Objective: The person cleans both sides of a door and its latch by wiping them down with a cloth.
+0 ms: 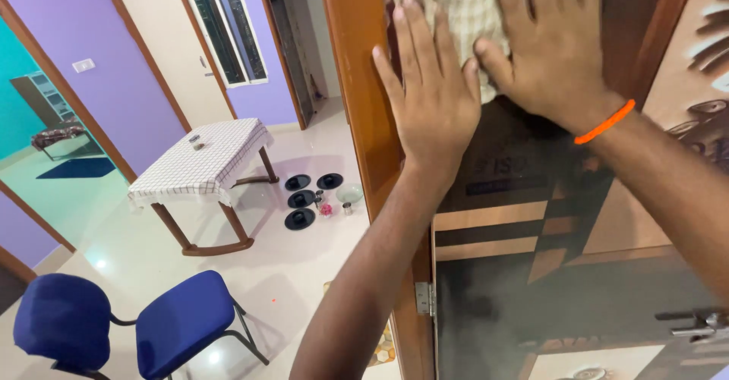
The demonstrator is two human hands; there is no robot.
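A pale checked cloth (456, 15) is pressed flat against the upper part of a dark patterned wooden door (562, 251). The right hand (550, 46) is laid over the cloth with fingers spread wide and palm flat, so that the cloth is pinned to the door rather than gripped. An orange band (605, 122) is worn at that wrist. The left hand (433, 95) is held open as well, fingers straight and close together, its palm set against the door edge beside the orange-brown frame (361, 84); its fingertips are touching the lower left edge of the cloth, and nothing is clasped in it. A metal hinge (425, 298) is seen lower on the door edge, and a metal latch (695, 323) at the right.

Beyond the door, a counter covered with a checked white cloth (201, 163) is seen on the shiny floor (152, 258). Several dark round plates (300, 198) and small vessels are laid on the floor just beside it. A blue chair (182, 319) is placed nearer, at the lower left.
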